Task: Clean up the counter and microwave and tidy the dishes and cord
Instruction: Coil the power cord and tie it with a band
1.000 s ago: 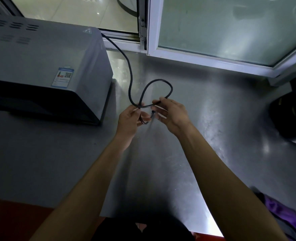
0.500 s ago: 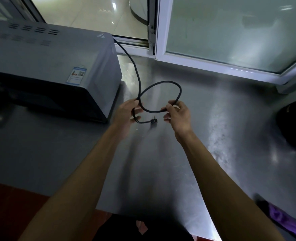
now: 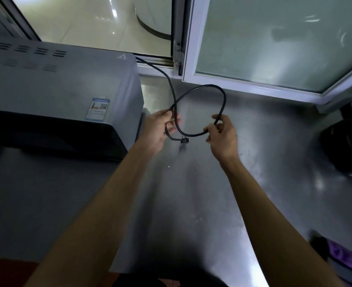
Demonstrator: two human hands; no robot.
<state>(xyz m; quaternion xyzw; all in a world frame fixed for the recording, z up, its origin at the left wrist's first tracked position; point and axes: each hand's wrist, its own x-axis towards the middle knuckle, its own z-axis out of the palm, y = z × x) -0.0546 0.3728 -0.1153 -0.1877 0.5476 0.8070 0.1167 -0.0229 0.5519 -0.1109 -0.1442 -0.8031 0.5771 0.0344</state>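
Note:
A black power cord [image 3: 222,94] runs from behind the grey microwave [image 3: 63,90] at the left and forms a round loop above the steel counter [image 3: 191,193]. My left hand [image 3: 160,129] grips the cord where the loop crosses, close to the microwave's right side. My right hand [image 3: 222,135] pinches the loop's lower right part between thumb and fingers. The plug [image 3: 184,140] hangs on a short tail just below my left hand, between both hands.
A white-framed glass window [image 3: 274,48] lines the back of the counter. A dark round object [image 3: 344,146] sits at the right edge. A purple cloth [image 3: 340,253] lies at the lower right. The counter's front edge is near my body.
My hands have moved apart and the loop has grown wider. The right hand let go near the plug and now holds the loop's right side; the plug hangs free.

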